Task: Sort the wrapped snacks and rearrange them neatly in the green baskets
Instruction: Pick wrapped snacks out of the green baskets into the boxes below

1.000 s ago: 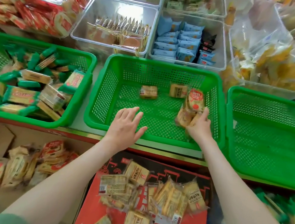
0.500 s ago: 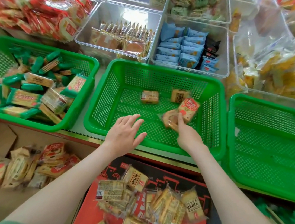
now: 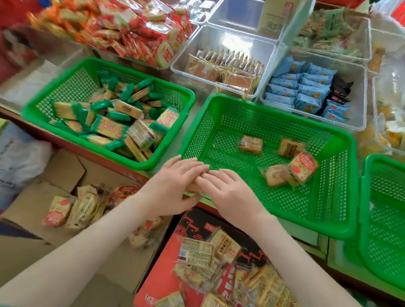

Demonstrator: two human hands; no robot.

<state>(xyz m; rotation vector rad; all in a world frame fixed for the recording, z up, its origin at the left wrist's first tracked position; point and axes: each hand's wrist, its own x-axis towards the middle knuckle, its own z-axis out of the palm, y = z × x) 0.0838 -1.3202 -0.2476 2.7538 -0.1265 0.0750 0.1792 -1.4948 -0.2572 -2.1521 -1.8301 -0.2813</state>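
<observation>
Middle green basket (image 3: 270, 125) on the desk, a few wrapped snacks inside, both hands at its near-left rim.
Left hand (image 3: 173, 177) and right hand (image 3: 227, 191) meet fingertip to fingertip: right flat with straight fingers, left's hold unclear. Red-labelled packet (image 3: 302, 166) — pinched by the right hand a moment ago — now lies released at the basket's right.

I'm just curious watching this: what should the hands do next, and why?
Probably reach down for loose packets on the red box: the left hand and right hand look empty by the middle green basket, which holds only a few snacks.
</observation>
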